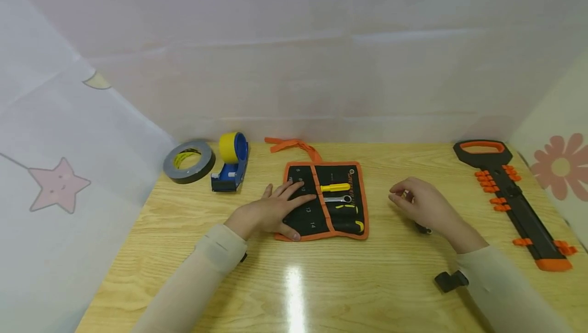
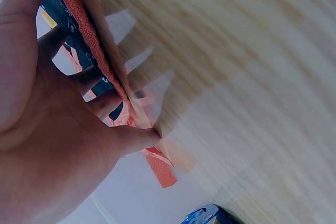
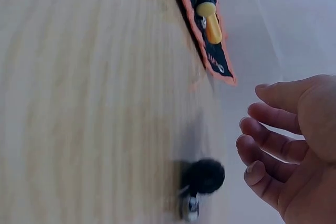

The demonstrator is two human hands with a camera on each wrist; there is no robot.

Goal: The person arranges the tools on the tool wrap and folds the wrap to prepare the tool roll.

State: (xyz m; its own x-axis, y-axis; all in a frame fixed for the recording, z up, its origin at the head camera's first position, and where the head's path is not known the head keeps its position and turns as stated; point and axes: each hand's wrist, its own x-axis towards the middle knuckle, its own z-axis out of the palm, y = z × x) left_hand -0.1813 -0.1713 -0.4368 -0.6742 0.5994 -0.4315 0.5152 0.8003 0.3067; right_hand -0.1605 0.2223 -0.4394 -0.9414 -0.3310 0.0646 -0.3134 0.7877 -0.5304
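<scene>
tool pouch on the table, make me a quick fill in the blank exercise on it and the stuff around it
The black tool pouch has edging coloured ____.
The hand resting on it is the person's ____.
In the head view, the handle just above the wrench is ____.
There, the blue dispenser sits to the ____ of the grey tape roll.

Missing words: orange; left; yellow; right

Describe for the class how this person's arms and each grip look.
The left sleeve and right sleeve are long, plain and pale off-white. A blocky black device sits at the right cuff; a dark piece peeks out beside the left cuff. The left grip and right grip are bare, wearing no gloves.
</scene>
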